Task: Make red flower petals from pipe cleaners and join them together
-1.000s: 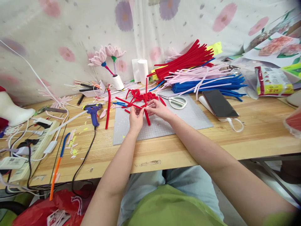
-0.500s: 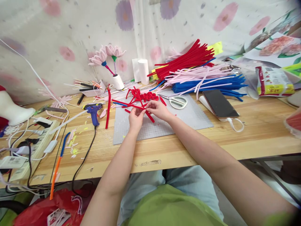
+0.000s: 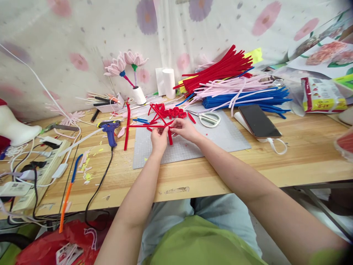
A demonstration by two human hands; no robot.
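Over the grey cutting mat [image 3: 226,141], both hands pinch crossed red pipe cleaners [image 3: 142,126]. My left hand [image 3: 159,138] is closed on them near the crossing, where one length points left and a short end hangs down. From the other side my right hand [image 3: 180,129] grips the same crossing with thumb and fingers. Just behind the hands lie coiled red pipe-cleaner pieces [image 3: 176,112], and short blue pieces [image 3: 141,120] rest to the left. White-handled scissors [image 3: 209,119] lie to the right of my right hand.
A blue glue gun [image 3: 110,133] stands left of the mat beside a loose red pipe cleaner [image 3: 127,138]. Bundles of red [image 3: 217,71], pink and blue pipe cleaners lie behind. A phone [image 3: 259,121] is at right, a power strip [image 3: 41,176] at left.
The crossed red pipe cleaners have turned in my fingers: the left length now lies nearly level and the lower end points more straight down. Both hands stay in about the same place.
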